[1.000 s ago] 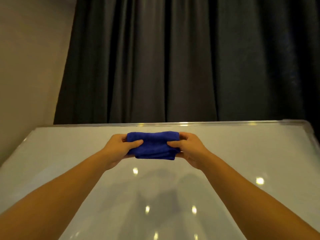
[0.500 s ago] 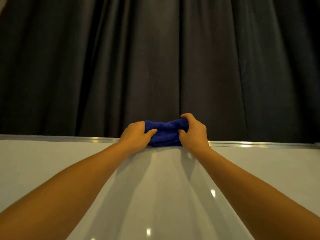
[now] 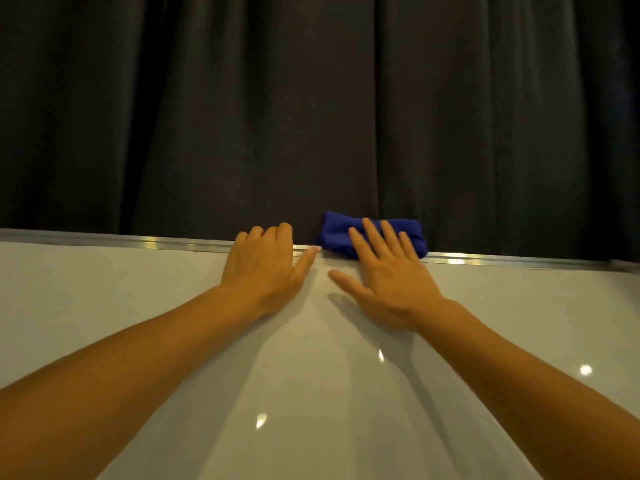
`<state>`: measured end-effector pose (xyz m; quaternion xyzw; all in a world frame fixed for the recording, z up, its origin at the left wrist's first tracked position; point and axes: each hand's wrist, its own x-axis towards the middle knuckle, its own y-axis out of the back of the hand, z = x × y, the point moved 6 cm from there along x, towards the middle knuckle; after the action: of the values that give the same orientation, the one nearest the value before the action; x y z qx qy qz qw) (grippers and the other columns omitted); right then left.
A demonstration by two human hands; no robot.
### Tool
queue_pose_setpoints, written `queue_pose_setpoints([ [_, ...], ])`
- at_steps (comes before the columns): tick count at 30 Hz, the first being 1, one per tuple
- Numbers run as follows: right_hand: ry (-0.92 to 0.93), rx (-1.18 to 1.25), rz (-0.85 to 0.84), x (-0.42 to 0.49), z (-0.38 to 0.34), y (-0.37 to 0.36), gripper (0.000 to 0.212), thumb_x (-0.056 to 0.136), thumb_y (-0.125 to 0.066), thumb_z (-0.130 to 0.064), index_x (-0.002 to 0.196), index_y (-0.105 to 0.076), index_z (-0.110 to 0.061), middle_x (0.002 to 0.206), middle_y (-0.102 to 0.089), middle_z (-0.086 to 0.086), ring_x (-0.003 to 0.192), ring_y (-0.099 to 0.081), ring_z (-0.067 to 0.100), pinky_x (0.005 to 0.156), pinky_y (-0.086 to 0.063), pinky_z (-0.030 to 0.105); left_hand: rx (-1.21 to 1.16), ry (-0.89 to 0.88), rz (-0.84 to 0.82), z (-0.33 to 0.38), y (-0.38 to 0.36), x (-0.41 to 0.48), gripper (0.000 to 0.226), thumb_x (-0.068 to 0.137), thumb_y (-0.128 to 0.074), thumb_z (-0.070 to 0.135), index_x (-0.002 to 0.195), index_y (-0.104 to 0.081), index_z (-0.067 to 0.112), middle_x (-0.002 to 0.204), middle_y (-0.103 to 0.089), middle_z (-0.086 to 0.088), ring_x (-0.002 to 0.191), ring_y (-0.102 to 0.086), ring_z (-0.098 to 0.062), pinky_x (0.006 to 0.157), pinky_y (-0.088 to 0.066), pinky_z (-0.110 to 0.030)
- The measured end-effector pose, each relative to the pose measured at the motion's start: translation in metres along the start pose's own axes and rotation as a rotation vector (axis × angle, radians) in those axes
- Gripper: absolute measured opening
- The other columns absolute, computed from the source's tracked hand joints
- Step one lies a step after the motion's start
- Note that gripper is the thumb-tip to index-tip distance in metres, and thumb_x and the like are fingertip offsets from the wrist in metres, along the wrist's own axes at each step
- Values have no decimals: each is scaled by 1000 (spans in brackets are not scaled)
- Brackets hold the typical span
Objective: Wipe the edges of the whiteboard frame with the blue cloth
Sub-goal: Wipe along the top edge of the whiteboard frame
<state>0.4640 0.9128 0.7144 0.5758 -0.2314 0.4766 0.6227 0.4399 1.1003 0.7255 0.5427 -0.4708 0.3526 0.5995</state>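
Nearest the camera, two bare forearms reach up across the glossy whiteboard (image 3: 311,393), which carries small light reflections. The left hand (image 3: 265,268) rests flat on the board, its fingers curled over the metal frame (image 3: 173,243) and closed on nothing else. The right hand (image 3: 388,289) is spread open, its fingers (image 3: 372,237) pressing the blue cloth (image 3: 341,232) down onto the top frame edge rather than gripping it. The cloth is a deep blue, folded into a thick soft wad draped over the rail. It looks light and limp, likely to bunch or slide off, so a flat palm or a pinch across the fold suits it best. Behind hangs a dark curtain (image 3: 311,98).
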Motion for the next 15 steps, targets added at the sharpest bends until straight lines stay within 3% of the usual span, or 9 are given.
queue_pose_setpoints([
  [2,-129,38,-31,-4,8,-4,103,71,2,-90,156,6,-31,165,14,0,150,18,25,118,17,44,102,-54,-84,6,-10,-10,78,84,-15,72,127,-49,17,123,-59,-7,108,-52,-27,96,-38,-44],
  [4,-87,109,-21,-5,-16,-7,102,70,3,-92,155,6,-35,165,13,-2,150,20,26,114,22,42,138,-84,-142,14,-15,-11,83,81,-15,76,132,-44,18,130,-53,-8,116,-47,-29,103,-33,-46],
  [8,57,124,15,-4,-27,-2,90,76,-2,-89,153,4,-43,165,9,-8,151,17,23,117,20,41,141,-99,-139,15,-9,-12,88,73,-7,81,123,-45,19,121,-52,-7,107,-44,-26,98,-33,-44],
  [13,-284,69,-1,-25,61,9,97,71,3,-91,154,3,-40,166,10,-2,150,18,27,117,19,47,136,-58,-204,16,-11,-13,97,73,-12,88,133,-39,18,129,-48,-10,116,-43,-28,105,-32,-47],
  [15,-198,128,9,-22,32,3,92,70,3,-94,150,8,-51,166,10,-6,149,20,27,112,26,42,130,-46,-188,21,-9,-11,96,72,-10,88,130,-40,18,127,-48,-11,115,-42,-29,104,-31,-47],
])
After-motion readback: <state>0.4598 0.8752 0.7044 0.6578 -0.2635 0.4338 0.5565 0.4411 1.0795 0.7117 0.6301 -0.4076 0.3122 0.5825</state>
